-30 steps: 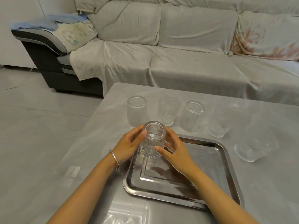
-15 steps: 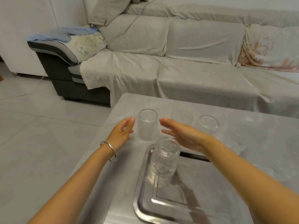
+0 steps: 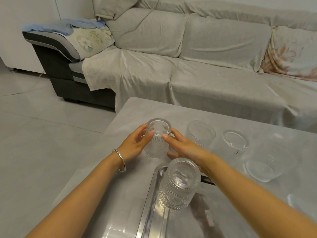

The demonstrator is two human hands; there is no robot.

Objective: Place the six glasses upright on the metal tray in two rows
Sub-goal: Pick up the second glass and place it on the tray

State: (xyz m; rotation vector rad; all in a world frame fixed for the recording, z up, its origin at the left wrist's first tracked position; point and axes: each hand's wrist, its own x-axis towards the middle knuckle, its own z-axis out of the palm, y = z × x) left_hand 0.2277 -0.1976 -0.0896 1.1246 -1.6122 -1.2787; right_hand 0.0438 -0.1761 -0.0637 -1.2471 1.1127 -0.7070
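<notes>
Glass ribbed and clear, the second tumbler stands base-up on the table beyond the metal tray; my left hand and right hand cup its sides. One glass is placed. Next I judge: lift, turn, set beside it.

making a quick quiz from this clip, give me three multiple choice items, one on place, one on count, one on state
1. Where is the glass that both hands hold?
A. on the tray
B. on the table beyond the tray
C. on the sofa

2. How many glasses stand on the metal tray?
A. one
B. three
C. six

3. How does the left hand stand to that glass?
A. far off
B. fingers against its side
C. flat on top

Key: B, it sits on the table; A, only one tray glass; B, as with the right hand.
</notes>
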